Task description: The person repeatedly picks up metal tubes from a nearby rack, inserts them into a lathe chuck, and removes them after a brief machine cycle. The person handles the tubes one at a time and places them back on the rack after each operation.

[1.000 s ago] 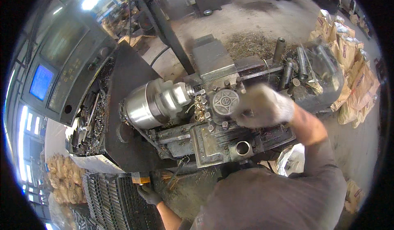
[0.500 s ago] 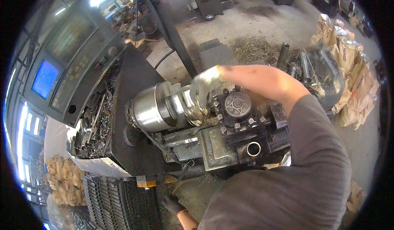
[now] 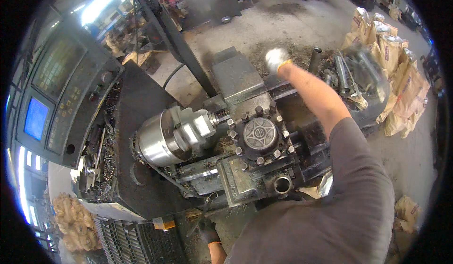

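My right hand (image 3: pixel 277 60), in a pale glove, is raised past the far side of the lathe. Motion smears its fingers, so what it holds, if anything, cannot be made out. Low in front of the machine is my left hand (image 3: pixel 208 232) in a dark glove, close to a straw-coloured brush (image 3: pixel 193 214); its fingers are hidden. The lathe's bright steel chuck (image 3: pixel 158 141) carries stepped jaws (image 3: pixel 200 126). To its right sits a bolted tool post (image 3: pixel 259 134) with a round cap. A short hollow tube (image 3: pixel 282 184) points up at the near side.
A control panel (image 3: pixel 56 118) with a blue screen stands left. Metal tubes (image 3: pixel 342 75) and brown paper sacks (image 3: pixel 401 85) are at the right. Metal shavings (image 3: pixel 283 47) lie beyond the lathe. A rack of tubes (image 3: pixel 127 240) and tied sacks (image 3: pixel 73 221) are lower left.
My right hand has moved from beside the chuck jaws to the far right, past the tool post. A shiny round metal piece no longer shows at the jaws. My left hand stays low.
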`<state>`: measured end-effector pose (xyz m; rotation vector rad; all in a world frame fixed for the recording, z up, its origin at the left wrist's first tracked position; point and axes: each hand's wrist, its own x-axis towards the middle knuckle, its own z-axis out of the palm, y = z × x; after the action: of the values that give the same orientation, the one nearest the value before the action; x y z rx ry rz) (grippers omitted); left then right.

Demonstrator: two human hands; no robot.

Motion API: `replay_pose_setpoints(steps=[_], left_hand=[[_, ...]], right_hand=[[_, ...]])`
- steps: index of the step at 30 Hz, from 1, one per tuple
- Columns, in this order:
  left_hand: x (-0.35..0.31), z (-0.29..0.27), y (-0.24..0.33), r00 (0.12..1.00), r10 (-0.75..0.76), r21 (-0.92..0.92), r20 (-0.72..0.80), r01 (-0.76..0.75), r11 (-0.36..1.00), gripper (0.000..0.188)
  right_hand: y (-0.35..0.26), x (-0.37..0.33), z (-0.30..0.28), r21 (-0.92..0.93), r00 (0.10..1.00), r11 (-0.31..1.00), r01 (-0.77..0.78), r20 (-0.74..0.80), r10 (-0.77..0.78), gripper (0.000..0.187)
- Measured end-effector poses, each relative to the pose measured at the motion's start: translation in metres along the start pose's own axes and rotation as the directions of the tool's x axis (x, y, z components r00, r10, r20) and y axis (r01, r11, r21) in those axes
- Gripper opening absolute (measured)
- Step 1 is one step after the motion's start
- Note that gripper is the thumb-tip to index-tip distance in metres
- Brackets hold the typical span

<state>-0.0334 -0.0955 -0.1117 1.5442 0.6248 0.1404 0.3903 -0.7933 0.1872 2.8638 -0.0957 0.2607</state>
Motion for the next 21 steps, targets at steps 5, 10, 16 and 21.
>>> replay_pose_setpoints(steps=[5,10,16,21], left_hand=[[-0.025,0.024,0.044,0.987,0.152,0.365,0.046,-0.158,0.918,0.035],[-0.047,0.104,0.162,0.908,0.406,0.286,0.103,-0.418,0.862,0.039],[-0.016,0.229,0.348,0.181,0.835,0.445,0.519,-0.892,-0.083,0.062],[0.018,0.328,0.426,0.003,0.634,0.270,0.773,-0.906,-0.326,0.076]], right_hand=[[0.024,0.018,-0.068,0.260,0.993,0.963,-0.067,-0.074,0.089,0.019],[-0.080,-0.011,-0.104,0.405,0.826,0.770,0.493,0.062,-0.561,0.024],[-0.195,-0.001,-0.102,0.745,0.478,0.408,0.528,0.136,-0.868,0.037],[-0.214,-0.008,-0.076,0.607,0.545,0.504,0.614,0.136,-0.827,0.050]])
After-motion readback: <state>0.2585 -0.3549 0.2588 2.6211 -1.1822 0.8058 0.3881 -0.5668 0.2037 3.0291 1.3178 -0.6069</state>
